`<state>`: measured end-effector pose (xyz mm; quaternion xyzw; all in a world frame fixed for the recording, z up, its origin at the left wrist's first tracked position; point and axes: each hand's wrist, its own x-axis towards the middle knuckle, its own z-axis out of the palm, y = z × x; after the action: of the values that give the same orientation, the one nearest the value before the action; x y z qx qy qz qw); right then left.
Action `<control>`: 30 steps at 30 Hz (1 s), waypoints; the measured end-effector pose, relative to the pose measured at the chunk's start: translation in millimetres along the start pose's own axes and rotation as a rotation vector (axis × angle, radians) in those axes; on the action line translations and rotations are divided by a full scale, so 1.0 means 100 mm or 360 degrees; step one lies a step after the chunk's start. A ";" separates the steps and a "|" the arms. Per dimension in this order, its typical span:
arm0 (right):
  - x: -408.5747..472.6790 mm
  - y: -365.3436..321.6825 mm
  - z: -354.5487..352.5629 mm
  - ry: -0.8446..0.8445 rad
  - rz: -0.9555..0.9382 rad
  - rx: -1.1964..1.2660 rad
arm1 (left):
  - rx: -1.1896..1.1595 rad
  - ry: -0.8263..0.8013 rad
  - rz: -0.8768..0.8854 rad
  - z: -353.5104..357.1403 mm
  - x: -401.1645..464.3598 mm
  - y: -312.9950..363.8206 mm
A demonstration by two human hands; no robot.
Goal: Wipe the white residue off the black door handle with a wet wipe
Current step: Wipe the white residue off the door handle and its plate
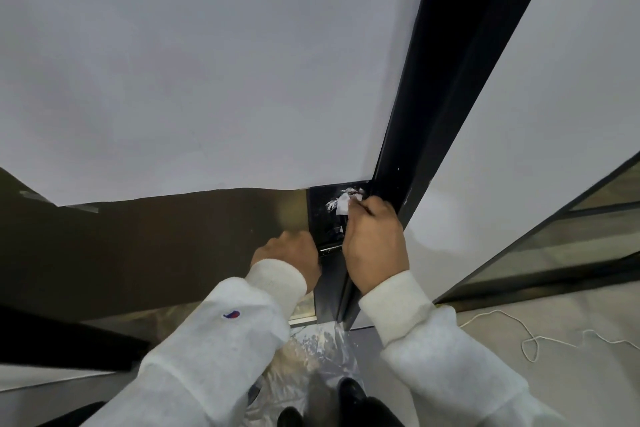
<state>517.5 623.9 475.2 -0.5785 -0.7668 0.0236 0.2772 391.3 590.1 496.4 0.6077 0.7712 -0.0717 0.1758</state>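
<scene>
The black door handle plate (323, 218) sits on the door's edge, just below a large white sheet. White residue (331, 205) streaks its upper part. My right hand (374, 246) pinches a small white wet wipe (343, 204) and presses it against the plate near the residue. My left hand (287, 258) is curled shut around the lever part of the handle (329, 250), of which only a short black piece shows between my hands. Both arms wear white sleeves.
A black door frame (433, 114) runs up to the right of the handle. White sheet (207, 80) covers the door above brown glass (138, 236). Crumpled plastic (311, 357) and a white string (533, 343) lie on the floor. My dark shoes (349, 392) stand below.
</scene>
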 end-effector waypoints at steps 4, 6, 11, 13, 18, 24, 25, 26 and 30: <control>0.00 0.01 0.00 -0.0046 0.0033 0.0028 | -0.0013 0.0004 0.0012 0.01 0.02 -0.01; -0.02 0.01 0.00 -0.0050 0.0028 0.0036 | -0.0011 -0.0004 0.0017 0.02 0.01 -0.01; -0.06 -0.07 -0.01 0.0051 0.0022 -0.0033 | 0.0071 0.0026 0.0026 -0.01 -0.01 -0.02; -0.09 -0.15 0.02 0.0076 -0.0085 -0.0185 | 0.0164 0.0053 0.0034 -0.05 -0.03 -0.02; -0.06 -0.16 0.04 0.0067 -0.0098 -0.0244 | 0.0128 0.0059 0.0049 -0.03 -0.02 -0.04; -0.05 -0.10 0.01 -0.0048 0.0032 0.0091 | -0.0260 -0.0050 0.0002 0.23 0.07 -0.04; -0.04 -0.11 0.01 -0.0050 0.0043 0.0096 | -0.0259 -0.0046 0.0007 0.24 0.08 -0.05; -0.04 -0.12 0.02 -0.0053 0.0048 0.0090 | -0.0273 -0.0046 0.0010 0.24 0.09 -0.07; -0.05 -0.20 0.04 -0.0060 0.0001 0.0008 | -0.0294 -0.0044 0.0016 0.27 0.11 -0.10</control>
<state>499.6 613.8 476.9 -0.5775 -0.7716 0.0365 0.2642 384.6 588.9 466.7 0.5917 0.7689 -0.0076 0.2421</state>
